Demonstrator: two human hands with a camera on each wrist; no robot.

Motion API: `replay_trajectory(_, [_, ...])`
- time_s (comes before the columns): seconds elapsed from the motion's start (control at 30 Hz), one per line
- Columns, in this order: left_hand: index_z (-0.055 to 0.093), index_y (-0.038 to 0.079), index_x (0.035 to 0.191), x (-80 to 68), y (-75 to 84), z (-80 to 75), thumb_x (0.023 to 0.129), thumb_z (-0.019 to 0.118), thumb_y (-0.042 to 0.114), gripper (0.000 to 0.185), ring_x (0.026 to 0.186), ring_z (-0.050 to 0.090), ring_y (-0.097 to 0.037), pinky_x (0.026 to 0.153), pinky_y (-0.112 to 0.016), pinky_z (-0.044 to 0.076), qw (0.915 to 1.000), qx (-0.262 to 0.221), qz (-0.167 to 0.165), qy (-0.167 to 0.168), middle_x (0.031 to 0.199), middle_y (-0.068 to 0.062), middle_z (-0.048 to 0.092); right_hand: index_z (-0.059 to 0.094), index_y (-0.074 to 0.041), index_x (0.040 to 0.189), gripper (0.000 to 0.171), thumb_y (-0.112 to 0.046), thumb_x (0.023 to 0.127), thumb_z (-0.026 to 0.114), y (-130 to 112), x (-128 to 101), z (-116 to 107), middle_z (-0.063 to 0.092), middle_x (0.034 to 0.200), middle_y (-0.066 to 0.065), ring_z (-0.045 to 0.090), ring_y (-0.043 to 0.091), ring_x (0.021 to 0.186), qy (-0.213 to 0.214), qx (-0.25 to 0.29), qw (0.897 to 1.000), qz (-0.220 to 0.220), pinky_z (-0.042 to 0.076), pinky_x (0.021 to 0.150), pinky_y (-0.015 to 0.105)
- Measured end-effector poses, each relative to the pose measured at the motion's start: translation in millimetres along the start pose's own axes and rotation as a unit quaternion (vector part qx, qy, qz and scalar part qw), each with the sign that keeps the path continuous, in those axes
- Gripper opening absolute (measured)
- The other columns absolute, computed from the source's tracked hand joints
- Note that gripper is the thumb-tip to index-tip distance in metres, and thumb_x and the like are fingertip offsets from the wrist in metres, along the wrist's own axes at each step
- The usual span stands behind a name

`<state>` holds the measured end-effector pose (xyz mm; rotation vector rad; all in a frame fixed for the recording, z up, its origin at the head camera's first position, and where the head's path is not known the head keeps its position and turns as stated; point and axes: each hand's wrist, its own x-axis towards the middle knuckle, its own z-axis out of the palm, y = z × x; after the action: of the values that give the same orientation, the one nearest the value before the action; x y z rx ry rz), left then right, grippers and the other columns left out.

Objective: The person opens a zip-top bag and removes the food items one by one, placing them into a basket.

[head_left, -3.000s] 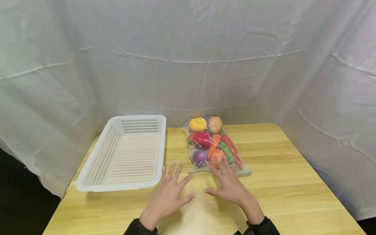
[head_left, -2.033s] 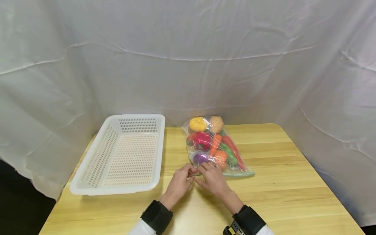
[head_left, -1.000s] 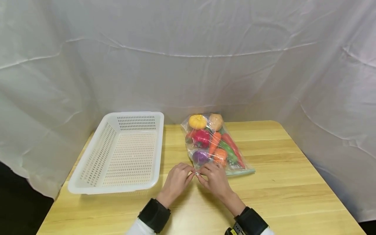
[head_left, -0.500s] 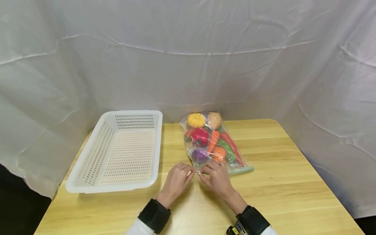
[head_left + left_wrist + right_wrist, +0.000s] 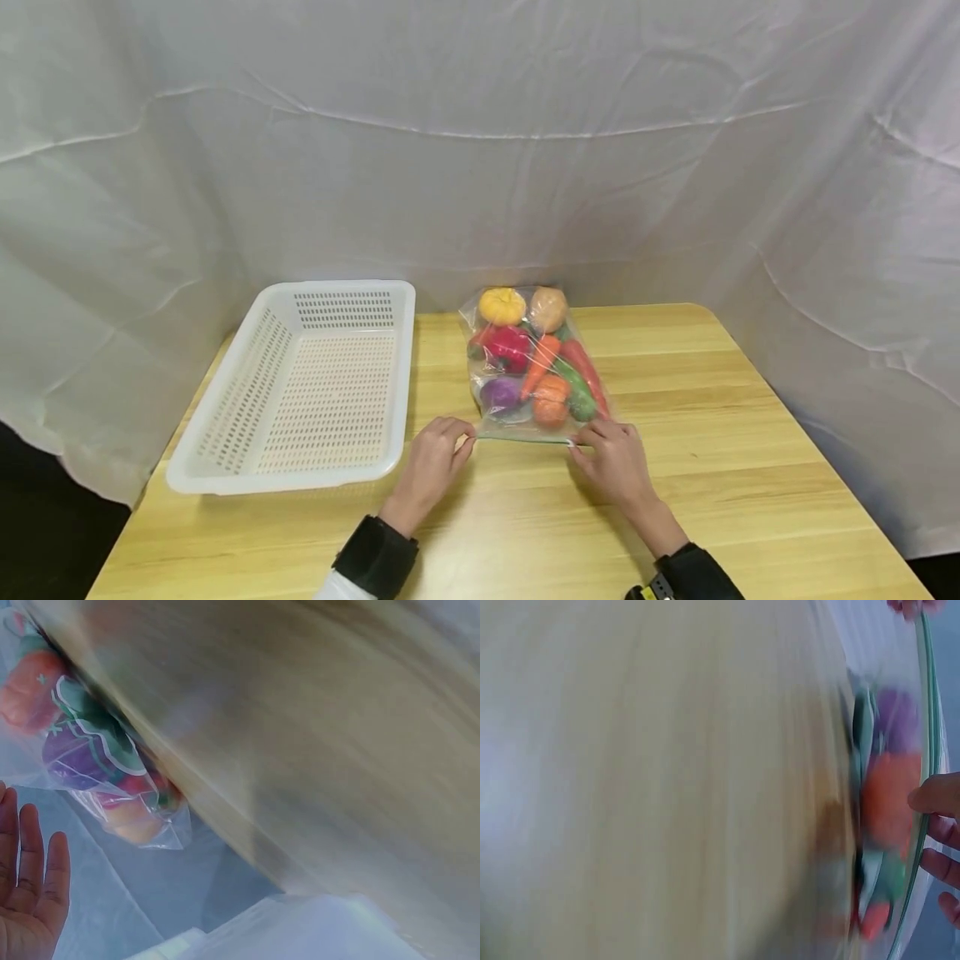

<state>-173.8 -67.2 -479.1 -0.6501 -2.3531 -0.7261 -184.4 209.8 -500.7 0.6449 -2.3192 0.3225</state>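
Note:
A clear zip bag (image 5: 517, 431) of toy-like vegetables lies at the back middle of the table, its green-edged top facing me. My left hand (image 5: 429, 468) pinches the bag's near left corner. Farther right along the same edge, my right hand (image 5: 617, 463) pinches the zip, apparently by a small white slider (image 5: 572, 442). Inside show a yellow pumpkin (image 5: 502, 307), a potato-like brown piece (image 5: 548, 310), a red bell pepper (image 5: 512, 348), a carrot (image 5: 542, 365), an orange pumpkin (image 5: 551, 402), a round purple vegetable (image 5: 501, 393) and long red and green peppers.
A white perforated plastic basket (image 5: 405, 417) stands left of the bag, with nothing in it. Pale cloth (image 5: 480, 200) hangs behind and beside the wooden table (image 5: 750, 492).
Both hands came from open over the table to the bag's near left corner. In the last half second the right hand slid right along the zip edge, while the left stayed at the corner.

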Motion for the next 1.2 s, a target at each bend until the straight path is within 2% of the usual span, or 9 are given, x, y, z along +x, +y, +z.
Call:
replay_trajectory(0.2, [0.067, 0.006, 0.078, -4.3, -6.0, -2.9, 0.074, 0.074, 0.002, 0.009, 0.077, 0.066, -0.020, 0.069, -0.028, 0.055, 0.9998, -0.013, -0.014, 0.007, 0.080, -0.006, 0.070, 0.071, -0.013, 0.071, 0.019, -0.015, 0.057, 0.085, 26, -20, -13, 0.066, 0.075, 0.002, 0.062, 0.023, 0.068, -0.006, -0.027, 0.999, 0.031, 0.042, 0.062, 0.039])
replay_trajectory(0.5, [0.067, 0.006, 0.078, -7.8, -10.2, 0.7, 0.073, 0.074, 0.002, 0.009, 0.077, 0.066, -0.021, 0.069, -0.028, 0.055, 0.9996, -0.011, -0.026, 0.005, 0.080, -0.008, 0.071, 0.070, -0.009, 0.069, 0.017, -0.014, 0.058, 0.083, 58, -39, -30, 0.063, 0.071, 0.003, 0.059, 0.023, 0.062, -0.010, -0.045, 0.998, 0.048, 0.041, 0.059, 0.041])
replay_trajectory(0.63, [0.067, 0.005, 0.078, -7.8, -11.0, 1.4, 0.073, 0.074, 0.001, 0.010, 0.078, 0.066, -0.021, 0.069, -0.027, 0.056, 0.9993, -0.005, -0.038, 0.001, 0.081, -0.009, 0.071, 0.069, -0.008, 0.069, 0.017, -0.014, 0.059, 0.082, 60, -39, -32, 0.063, 0.071, 0.004, 0.059, 0.024, 0.062, -0.016, -0.044, 0.998, 0.048, 0.042, 0.059, 0.042])
replay_trajectory(0.77, [0.066, 0.004, 0.081, -7.6, -9.6, 0.3, 0.074, 0.072, -0.001, 0.011, 0.078, 0.065, -0.021, 0.066, -0.026, 0.055, 0.9988, 0.009, -0.045, -0.019, 0.085, -0.009, 0.070, 0.066, -0.008, 0.070, 0.018, -0.010, 0.059, 0.081, 50, -35, -31, 0.064, 0.070, 0.003, 0.059, 0.020, 0.060, -0.037, -0.042, 0.997, 0.060, 0.046, 0.060, 0.042])
replay_trajectory(0.87, [0.064, 0.007, 0.086, -6.8, -5.7, 1.0, 0.072, 0.070, 0.003, 0.016, 0.085, 0.064, -0.022, 0.072, -0.030, 0.055, 0.9985, 0.033, -0.015, -0.041, 0.092, -0.007, 0.068, 0.065, -0.009, 0.071, 0.019, -0.010, 0.061, 0.081, 40, -33, -31, 0.063, 0.070, 0.000, 0.057, 0.014, 0.059, -0.074, -0.030, 0.993, 0.083, 0.047, 0.063, 0.042])
replay_trajectory(0.97, [0.063, 0.012, 0.088, -4.9, 1.3, 5.0, 0.069, 0.070, 0.009, 0.020, 0.091, 0.062, -0.022, 0.079, -0.035, 0.053, 0.9971, 0.048, 0.035, -0.048, 0.096, -0.004, 0.065, 0.063, -0.011, 0.073, 0.020, -0.013, 0.063, 0.081, 28, -31, -30, 0.060, 0.070, -0.004, 0.054, 0.009, 0.060, -0.118, -0.018, 0.988, 0.102, 0.047, 0.066, 0.042])
replay_trajectory(1.03, [0.062, 0.014, 0.084, -2.3, 8.2, 10.6, 0.069, 0.070, 0.011, 0.017, 0.090, 0.060, -0.018, 0.078, -0.033, 0.051, 0.9953, 0.048, 0.070, -0.045, 0.093, -0.001, 0.063, 0.062, -0.013, 0.073, 0.022, -0.018, 0.064, 0.082, 23, -30, -28, 0.058, 0.069, -0.007, 0.052, 0.007, 0.060, -0.135, -0.015, 0.985, 0.105, 0.048, 0.068, 0.042])
replay_trajectory(1.13, [0.061, 0.016, 0.079, 2.8, 20.8, 19.9, 0.074, 0.069, 0.010, 0.011, 0.080, 0.057, -0.012, 0.072, -0.026, 0.049, 0.9913, 0.032, 0.111, -0.063, 0.084, 0.004, 0.060, 0.061, -0.014, 0.073, 0.026, -0.023, 0.064, 0.083, 16, -27, -25, 0.057, 0.068, -0.008, 0.050, 0.006, 0.060, -0.130, -0.009, 0.986, 0.106, 0.046, 0.066, 0.038])
replay_trajectory(1.2, [0.063, 0.015, 0.080, 5.4, 28.5, 25.6, 0.077, 0.067, 0.010, 0.007, 0.077, 0.057, -0.009, 0.071, -0.023, 0.049, 0.9874, 0.027, 0.125, -0.094, 0.082, 0.005, 0.059, 0.061, -0.014, 0.073, 0.029, -0.027, 0.062, 0.085, 12, -23, -21, 0.056, 0.067, -0.007, 0.050, 0.006, 0.060, -0.112, -0.003, 0.989, 0.101, 0.043, 0.065, 0.035])
